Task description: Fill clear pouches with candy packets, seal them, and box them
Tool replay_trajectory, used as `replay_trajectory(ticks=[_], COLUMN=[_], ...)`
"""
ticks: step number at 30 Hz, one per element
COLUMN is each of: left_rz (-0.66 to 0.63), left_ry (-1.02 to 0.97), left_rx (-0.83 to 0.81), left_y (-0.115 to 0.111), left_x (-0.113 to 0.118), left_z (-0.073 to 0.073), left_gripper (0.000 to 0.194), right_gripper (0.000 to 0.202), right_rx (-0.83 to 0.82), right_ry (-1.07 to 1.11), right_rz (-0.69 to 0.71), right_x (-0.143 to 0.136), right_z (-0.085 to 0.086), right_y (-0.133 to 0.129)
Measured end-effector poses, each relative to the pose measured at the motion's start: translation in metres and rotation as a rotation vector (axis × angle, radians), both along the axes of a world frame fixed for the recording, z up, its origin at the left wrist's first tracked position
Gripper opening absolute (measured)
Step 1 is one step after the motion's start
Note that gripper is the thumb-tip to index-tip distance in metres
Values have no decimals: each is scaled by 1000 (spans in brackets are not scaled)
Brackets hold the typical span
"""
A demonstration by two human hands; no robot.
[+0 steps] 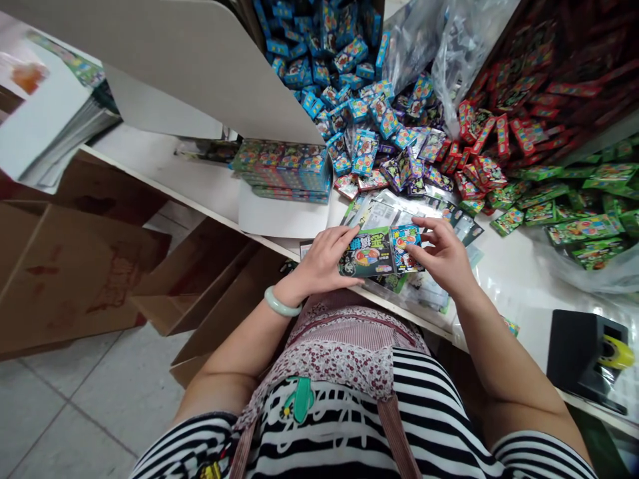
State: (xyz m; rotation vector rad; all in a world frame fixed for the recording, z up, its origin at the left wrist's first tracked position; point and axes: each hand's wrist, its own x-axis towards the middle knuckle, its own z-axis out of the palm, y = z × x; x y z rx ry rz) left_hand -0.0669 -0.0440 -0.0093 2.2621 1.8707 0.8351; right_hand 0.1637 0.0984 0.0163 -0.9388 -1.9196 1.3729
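Note:
In the head view, my left hand (324, 261) grips the left end of a dark printed packet (370, 253) with green and colourful lettering. My right hand (443, 254) pinches a small blue candy box (405, 247) at the packet's right end, thumb on its face. Whether the box sits inside the packet or lies against it, I cannot tell. Beneath my hands lies a spread of flat printed plastic packets (384, 211). Loose blue candy boxes (365, 152) are heaped just beyond, with purple candy boxes (407, 166) among them.
Red candy boxes (482, 173) and green candy boxes (584, 226) are piled at the right. A stack of filled display packs (284, 166) stands left of my hands. A black tape dispenser (574, 356) sits at the right edge; cardboard cartons (74, 266) stand on the floor at left.

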Motion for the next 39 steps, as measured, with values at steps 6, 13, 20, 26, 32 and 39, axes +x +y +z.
replay_trajectory(ticks=[6, 13, 20, 26, 32, 39], left_rz=[-9, 3, 84, 196, 265, 153], left_ry=[8, -33, -34, 10, -126, -797], left_rx=[13, -43, -39, 46, 60, -14], left_y=[0, 3, 0, -1, -1, 2], left_x=[2, 6, 15, 26, 43, 62], left_z=[-2, 0, 0, 2, 6, -4], left_gripper=[108, 107, 104, 100, 99, 53], right_gripper=[37, 37, 37, 43, 54, 54], right_rx=[7, 80, 370, 450, 167, -30], right_ry=[31, 6, -62, -173, -90, 164], right_rz=[31, -25, 106, 165, 174, -161], right_x=[1, -8, -17, 6, 10, 1], right_z=[4, -3, -10, -2, -6, -17], right_y=[0, 0, -9, -13, -29, -41])
